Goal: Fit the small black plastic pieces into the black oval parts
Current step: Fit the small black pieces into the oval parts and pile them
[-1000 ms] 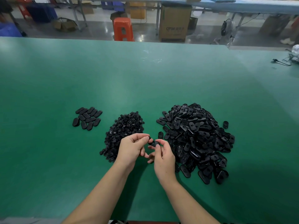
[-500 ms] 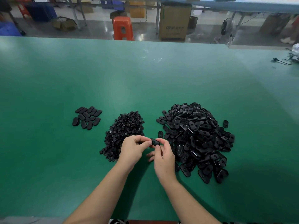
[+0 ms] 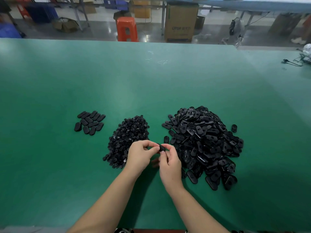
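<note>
With my left hand point(image 3: 140, 156) and right hand point(image 3: 169, 163) both pinching one oval part point(image 3: 162, 147) just in front of the gap between the small-piece heap point(image 3: 128, 137) and the big oval pile point(image 3: 203, 142), a crooked push could pop the insert loose into that heap.

A green table point(image 3: 151, 81) carries a small-piece heap point(image 3: 129, 133), an oval-part pile point(image 3: 202, 142) and a flat oval cluster point(image 3: 90, 122).

On the table point(image 3: 151, 84), the small group of oval parts point(image 3: 89, 122) lay far left, the heap of small pieces point(image 3: 127, 140) sat middle, the big pile of oval parts point(image 3: 202, 142) right, and one stray oval point(image 3: 234, 128) lay just beyond it
</note>
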The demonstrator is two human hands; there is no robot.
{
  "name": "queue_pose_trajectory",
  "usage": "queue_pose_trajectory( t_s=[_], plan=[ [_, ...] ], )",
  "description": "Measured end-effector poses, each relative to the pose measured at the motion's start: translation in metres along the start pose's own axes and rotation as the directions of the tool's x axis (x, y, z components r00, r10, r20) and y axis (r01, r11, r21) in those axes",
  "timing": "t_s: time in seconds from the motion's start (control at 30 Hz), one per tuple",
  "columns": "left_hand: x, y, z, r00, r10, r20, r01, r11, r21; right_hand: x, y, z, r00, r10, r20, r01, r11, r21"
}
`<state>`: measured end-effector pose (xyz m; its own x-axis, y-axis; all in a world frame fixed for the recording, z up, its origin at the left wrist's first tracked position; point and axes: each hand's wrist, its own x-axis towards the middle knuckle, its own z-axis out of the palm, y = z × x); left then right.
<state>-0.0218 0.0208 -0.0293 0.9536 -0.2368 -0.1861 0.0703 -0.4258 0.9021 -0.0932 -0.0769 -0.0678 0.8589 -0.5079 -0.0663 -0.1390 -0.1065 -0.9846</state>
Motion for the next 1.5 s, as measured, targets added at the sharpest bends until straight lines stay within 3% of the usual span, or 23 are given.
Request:
queue_pose_trajectory(
  t_s=[0.23, 0.43, 0.67, 1.5],
  plan=[
    [-0.003, -0.003, 0.009, 0.997, 0.047, -0.066, -0.045, 0.998, 0.031, 0.001, 0.002, 0.001, 0.999, 0.024, -0.04, -0.024, 1.0, 0.007],
    [-0.001, -0.007, 0.011, 0.997, 0.002, -0.082, -0.003, 1.0, -0.018, 0.003, 0.004, 0.0, 0.998, 0.048, -0.037, -0.047, 0.999, 0.025],
    [0.0, -0.01, 0.002, 0.999, -0.041, 0.003, 0.04, 0.972, -0.23, 0.003, 0.004, 0.001, 1.0, 0.01, -0.002, -0.01, 0.994, 0.108],
    [0.001, -0.01, -0.005, 0.995, -0.019, 0.101, 0.028, 0.995, -0.094, 0.0, -0.005, -0.001, 1.0, 0.028, 0.013, -0.03, 0.993, 0.118]
  ],
)
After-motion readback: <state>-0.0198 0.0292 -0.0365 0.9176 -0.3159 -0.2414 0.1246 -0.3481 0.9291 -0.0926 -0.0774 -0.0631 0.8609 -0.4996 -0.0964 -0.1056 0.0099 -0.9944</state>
